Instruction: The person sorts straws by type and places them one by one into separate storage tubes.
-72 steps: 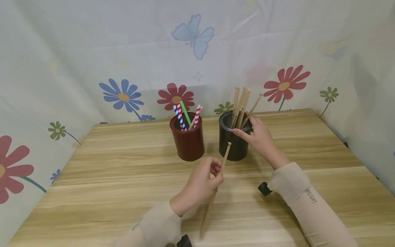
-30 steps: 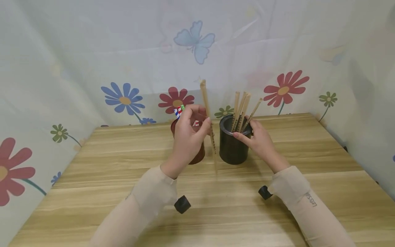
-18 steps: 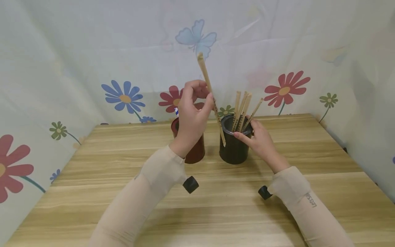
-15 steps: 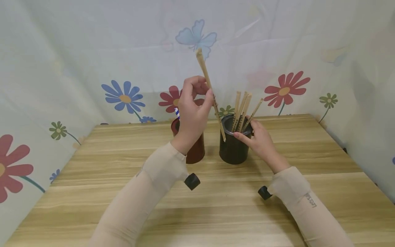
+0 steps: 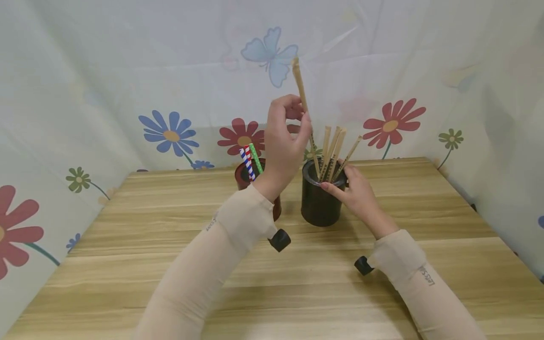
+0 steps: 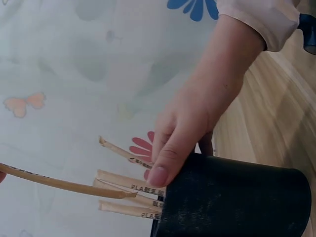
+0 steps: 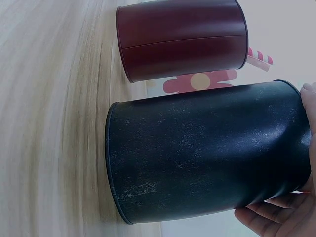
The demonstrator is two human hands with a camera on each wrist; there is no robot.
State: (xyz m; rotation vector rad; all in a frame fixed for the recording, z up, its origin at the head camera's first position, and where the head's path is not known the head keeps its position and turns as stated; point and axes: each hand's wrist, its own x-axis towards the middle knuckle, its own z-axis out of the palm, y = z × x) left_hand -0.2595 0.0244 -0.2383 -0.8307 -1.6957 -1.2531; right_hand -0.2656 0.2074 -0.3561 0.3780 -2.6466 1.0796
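Observation:
My left hand (image 5: 285,137) pinches a paper-wrapped straw (image 5: 299,85) near its middle, above the black cup (image 5: 320,205). The straw leans slightly, and its lower end is at the cup's mouth in the head view. Seen from the left wrist, that end (image 6: 129,194) is beside the wrapped straws (image 6: 131,182) standing in the cup, outside the rim. My right hand (image 5: 361,193) grips the black cup at its rim, thumb at the front; in the right wrist view several fingers (image 7: 264,217) curl against the cup's side.
Left of the black cup stands a dark red cup (image 7: 182,39) with striped and green dotted straws (image 5: 250,163), partly hidden by my left hand. Both cups are near the back of the wooden table (image 5: 297,293). Behind hangs a flowered curtain (image 5: 204,85).
My left hand has raised the straw from near the table, then carried it right, its lower end now at the black cup's mouth. The right hand has stayed on the cup.

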